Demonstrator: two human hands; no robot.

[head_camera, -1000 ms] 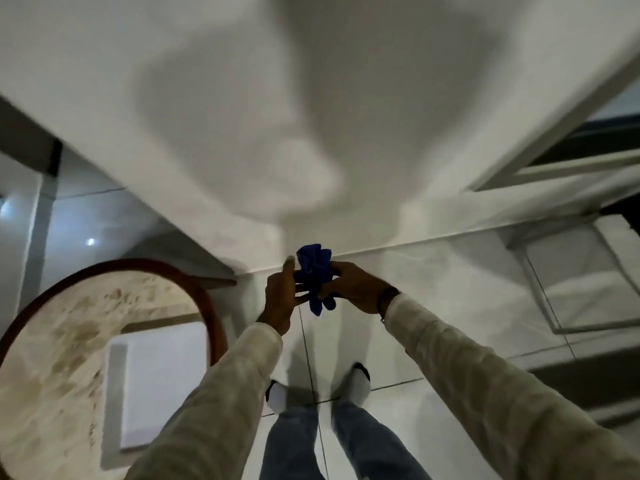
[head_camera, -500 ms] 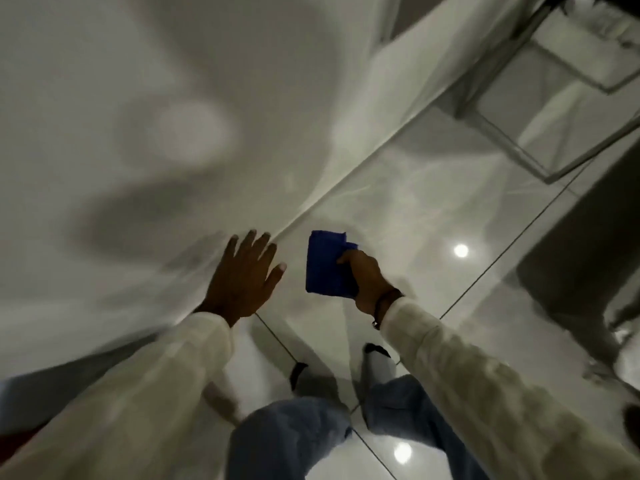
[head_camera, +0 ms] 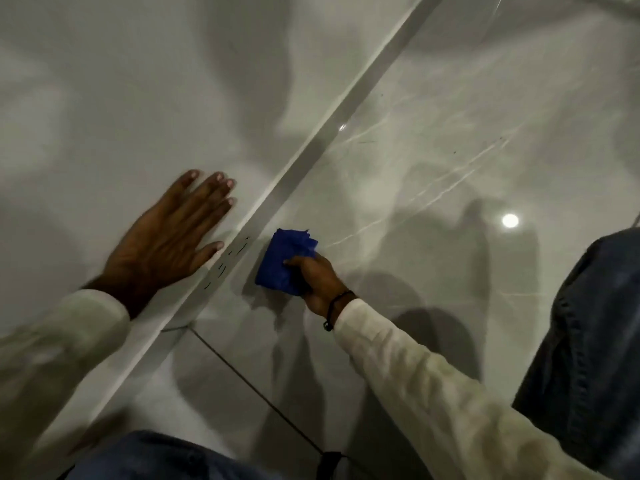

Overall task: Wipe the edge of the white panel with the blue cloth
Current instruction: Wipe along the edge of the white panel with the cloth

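White panel [head_camera: 104, 109]: braced under splayed, flat fingers of left hand [head_camera: 169, 237]. Edge [head_camera: 263, 216]: just beyond those fingertips, dark marks remaining, wipe barely begun. Blue cloth [head_camera: 282, 261]: bunched, pinched in right hand [head_camera: 317, 278] fingers, just beside edge; contact uncertain.

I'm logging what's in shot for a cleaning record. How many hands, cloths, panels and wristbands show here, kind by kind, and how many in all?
Hands: 2, the left hand flat on the panel, the right hand gripping the cloth
Blue cloth: 1
White panel: 1
Dark wristband: 1
Total: 5
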